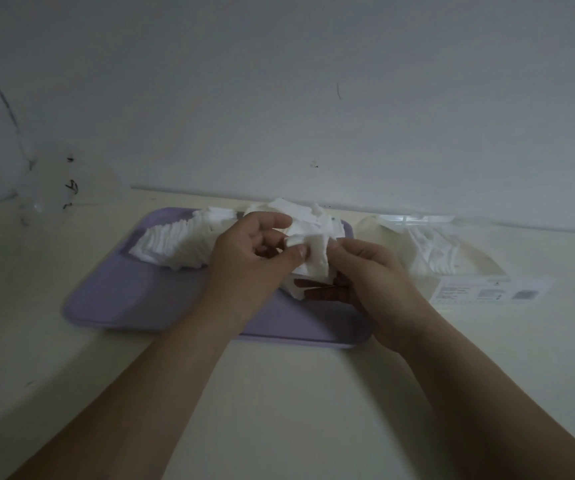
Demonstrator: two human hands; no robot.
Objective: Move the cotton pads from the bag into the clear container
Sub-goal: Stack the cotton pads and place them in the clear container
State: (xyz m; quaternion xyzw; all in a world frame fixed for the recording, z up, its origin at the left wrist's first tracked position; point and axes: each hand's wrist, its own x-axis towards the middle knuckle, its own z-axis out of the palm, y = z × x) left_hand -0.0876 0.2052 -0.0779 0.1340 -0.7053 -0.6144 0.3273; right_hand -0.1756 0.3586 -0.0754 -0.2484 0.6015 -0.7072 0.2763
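Open tabletop (279, 393) in front of tray (123, 299); wall (313, 98) just behind tray and bag (469, 271).

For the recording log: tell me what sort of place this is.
Probably a room at home, though unsure: a pale table stands against a marked white wall, and on it lie a lilac tray of cotton pads and their bag.

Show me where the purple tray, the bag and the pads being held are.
purple tray (133, 299), head view, bare floor near its left front corner.
bag (469, 292), head view, its printed label.
held cotton pads (315, 251), head view, front face of the stack.
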